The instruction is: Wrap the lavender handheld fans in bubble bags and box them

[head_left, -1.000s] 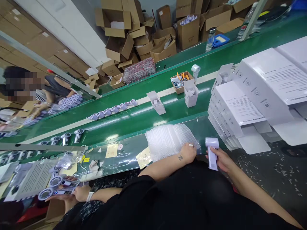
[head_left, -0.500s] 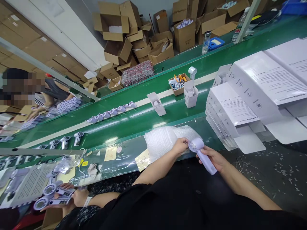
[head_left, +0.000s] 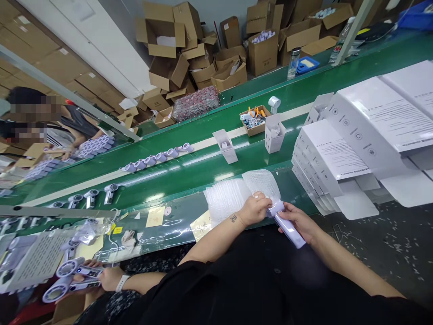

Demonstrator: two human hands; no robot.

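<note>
A lavender handheld fan (head_left: pixel 289 229) is held low in front of my body, its handle slanting down to the right. My right hand (head_left: pixel 297 221) wraps round the fan just below its head. Fingers of my left hand (head_left: pixel 256 208) are bent over the fan's head and touch it, partly hiding it. Whether they pinch a small part is hidden. Beyond my left hand lies a stack of bubble wrap sheets (head_left: pixel 225 198), one sheet (head_left: pixel 262 183) turned askew on top.
White printed cartons (head_left: pixel 338 153) are stacked at the right. Open white boxes (head_left: pixel 226 146) and a small parts box (head_left: pixel 253 122) stand on the green belt (head_left: pixel 189 174), with a row of fans (head_left: pixel 160 157). At lower left, a co-worker's hands (head_left: pixel 110 278) hold two fans.
My left hand has moved over the fan's head, which has turned so its front grille no longer shows. The top bubble wrap sheet has shifted. The co-worker's fans have moved slightly left.
</note>
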